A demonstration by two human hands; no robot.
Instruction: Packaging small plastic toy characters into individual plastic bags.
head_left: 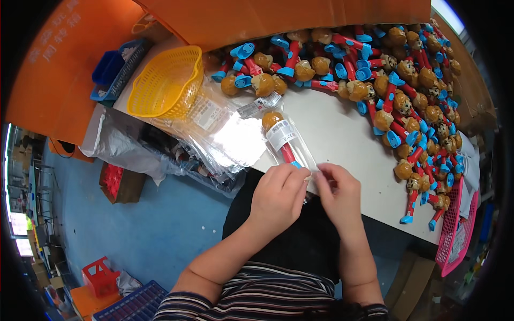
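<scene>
At the near edge of the white table, a clear plastic bag (305, 147) holds a toy (272, 121) with a brown round head, red handle and blue end. A white label with print shows through the bag near the head. My left hand (278, 193) is closed on the bag's near end, by the toy's blue end. Beside it, my right hand (339, 195) pinches the bag's near right corner between thumb and fingers. The toy's near tip is hidden by my left fingers.
Many similar toys (356, 88) lie heaped across the table's back and right. Left stand a yellow basket (140, 96), stacked clear bags (206, 120) and a blue tray (115, 72). A pink basket (459, 230) is at right; an orange panel (289, 18) rises behind.
</scene>
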